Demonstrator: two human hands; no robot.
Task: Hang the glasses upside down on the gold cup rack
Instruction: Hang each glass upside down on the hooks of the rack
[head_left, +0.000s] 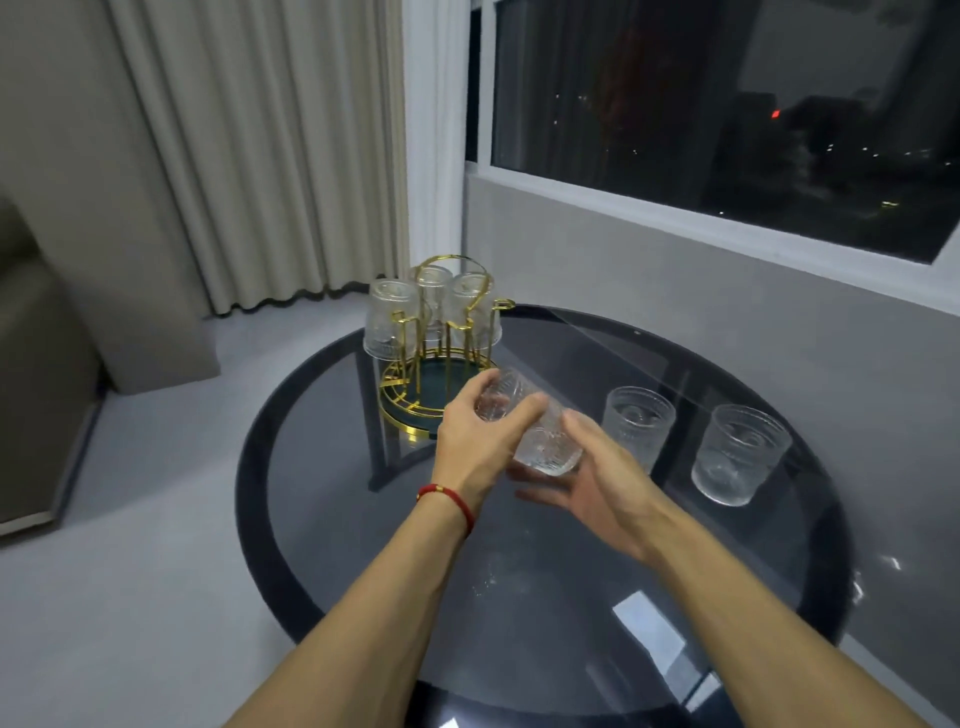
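The gold cup rack (415, 387) with a dark green base stands at the far left of the round glass table. Three ribbed clear glasses (387, 319) hang upside down on its prongs. A fourth ribbed glass (540, 441) is tilted on its side in the air just in front of the rack. My left hand (478, 436) grips it from above near its base. My right hand (592, 480) cups it from below near the rim. Two more glasses stand upright on the table to the right, one close (639, 423) and one further right (737, 454).
The round dark glass table (519, 597) has a thick black rim. A curtain (260, 156) hangs behind the rack, a window (727, 104) is on the right, and a sofa arm (36, 364) stands at the left on the grey floor.
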